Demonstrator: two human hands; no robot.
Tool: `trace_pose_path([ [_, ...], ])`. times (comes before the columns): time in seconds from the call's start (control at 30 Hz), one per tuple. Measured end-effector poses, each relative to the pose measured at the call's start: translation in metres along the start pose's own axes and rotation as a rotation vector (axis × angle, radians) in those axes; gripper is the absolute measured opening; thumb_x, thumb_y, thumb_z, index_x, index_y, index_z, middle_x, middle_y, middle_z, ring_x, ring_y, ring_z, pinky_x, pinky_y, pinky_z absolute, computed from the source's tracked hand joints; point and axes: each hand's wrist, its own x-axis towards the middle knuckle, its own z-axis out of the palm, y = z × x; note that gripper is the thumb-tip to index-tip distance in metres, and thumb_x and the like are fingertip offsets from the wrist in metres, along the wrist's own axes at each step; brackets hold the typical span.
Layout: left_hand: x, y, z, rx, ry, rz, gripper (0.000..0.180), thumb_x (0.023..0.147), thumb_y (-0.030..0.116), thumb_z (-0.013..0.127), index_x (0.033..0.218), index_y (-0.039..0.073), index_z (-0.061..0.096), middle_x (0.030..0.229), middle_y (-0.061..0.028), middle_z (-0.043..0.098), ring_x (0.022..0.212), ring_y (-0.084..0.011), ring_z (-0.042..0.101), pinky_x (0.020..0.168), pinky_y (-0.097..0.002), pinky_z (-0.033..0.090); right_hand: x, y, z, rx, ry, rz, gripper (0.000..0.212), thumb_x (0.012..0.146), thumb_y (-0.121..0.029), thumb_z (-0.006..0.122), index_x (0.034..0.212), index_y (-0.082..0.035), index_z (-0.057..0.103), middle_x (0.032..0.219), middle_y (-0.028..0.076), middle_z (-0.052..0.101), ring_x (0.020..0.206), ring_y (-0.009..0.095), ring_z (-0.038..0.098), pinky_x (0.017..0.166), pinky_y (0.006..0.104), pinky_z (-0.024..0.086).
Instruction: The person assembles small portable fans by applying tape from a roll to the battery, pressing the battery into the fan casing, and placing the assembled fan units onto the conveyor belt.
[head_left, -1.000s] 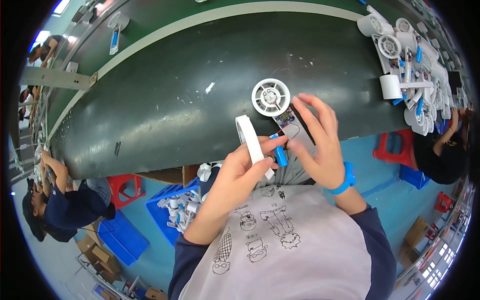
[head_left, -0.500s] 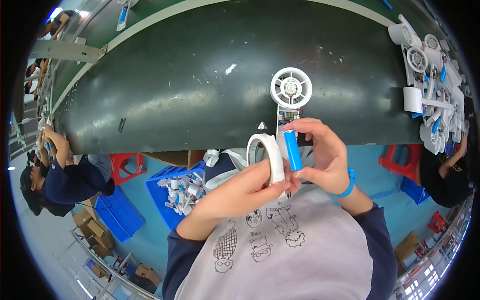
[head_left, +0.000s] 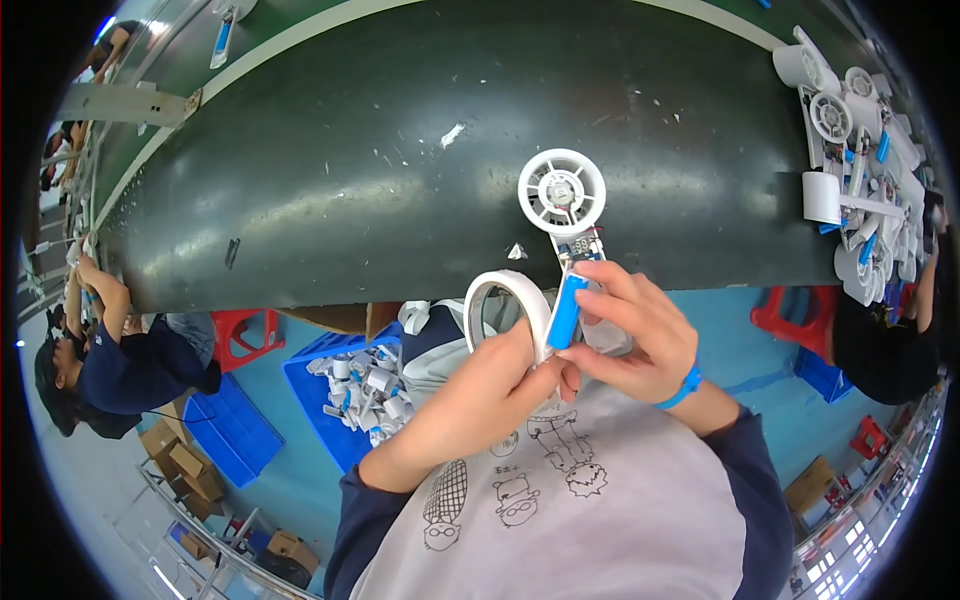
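Note:
A white handheld fan (head_left: 562, 192) with a spoked round head points away from me, its handle reaching back between my hands. A small circuit board (head_left: 580, 247) with a display is exposed in the handle. My right hand (head_left: 645, 345) is closed, fingers and thumb pinching a blue cylindrical battery (head_left: 567, 312) over the handle. My left hand (head_left: 490, 390) is closed too, with a roll of white tape (head_left: 530, 298) looped at its fingers. Its thumb presses near the handle's lower end, close to the battery; the fingertips are partly hidden.
A dark green work table (head_left: 400, 200) spans the front. Several white fans with blue batteries (head_left: 865, 200) are piled at its right end. A blue crate (head_left: 330, 405) of white parts stands below left. People sit at both sides, beside red stools (head_left: 245, 338).
The fan head has shifted left and slightly down. The battery now leans the other way, its top to the right, and my right fingers lie further over it. The tape roll has moved left.

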Motion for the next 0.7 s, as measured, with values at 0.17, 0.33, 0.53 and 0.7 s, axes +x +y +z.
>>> trace_pose_path([
  [0.17, -0.011, -0.009, 0.003, 0.030, -0.100, -0.076, 0.015, 0.092, 0.002, 0.042, 0.104, -0.001, 0.050, 0.085, -0.0076, 0.061, 0.081, -0.0162, 0.061, 0.073, -0.0305, 0.049, -0.017, 0.009, 0.030, -0.091, 0.269, 0.088, 0.050, 0.068, 0.002, 0.074, 0.115, 0.007, 0.055, 0.125, 0.032, 0.051, 0.086, 0.021, 0.061, 0.075, 0.0340, 0.051],
  [0.33, -0.016, -0.025, -0.002, -0.080, 0.026, 0.057, 0.027, 0.091, 0.003, 0.049, 0.118, 0.002, 0.053, 0.123, -0.0130, 0.052, 0.097, -0.0160, 0.058, 0.079, -0.0309, 0.049, -0.019, 0.006, 0.039, 0.482, 0.358, 0.173, 0.048, 0.074, 0.001, 0.066, 0.119, 0.009, 0.050, 0.128, 0.033, 0.048, 0.114, 0.030, 0.053, 0.094, 0.0397, 0.045],
  [0.53, -0.004, -0.051, 0.007, -0.278, 0.014, 0.149, 0.031, 0.093, 0.004, 0.050, 0.123, 0.001, 0.055, 0.131, -0.0130, 0.046, 0.116, -0.0196, 0.050, 0.093, -0.0314, 0.043, -0.015, -0.005, -0.006, 0.172, 0.009, 0.150, 0.046, 0.068, 0.002, 0.070, 0.112, 0.001, 0.060, 0.123, 0.019, 0.059, 0.104, 0.030, 0.057, 0.092, 0.0376, 0.044],
  [0.7, -0.006, -0.049, 0.007, -0.298, 0.020, 0.154, 0.030, 0.093, 0.002, 0.047, 0.122, -0.001, 0.054, 0.130, -0.0133, 0.046, 0.114, -0.0198, 0.051, 0.095, -0.0322, 0.043, -0.011, -0.010, -0.022, -0.334, -0.204, 0.014, 0.052, 0.057, -0.004, 0.077, 0.107, -0.002, 0.063, 0.118, 0.013, 0.063, 0.096, 0.029, 0.057, 0.080, 0.0349, 0.048],
])
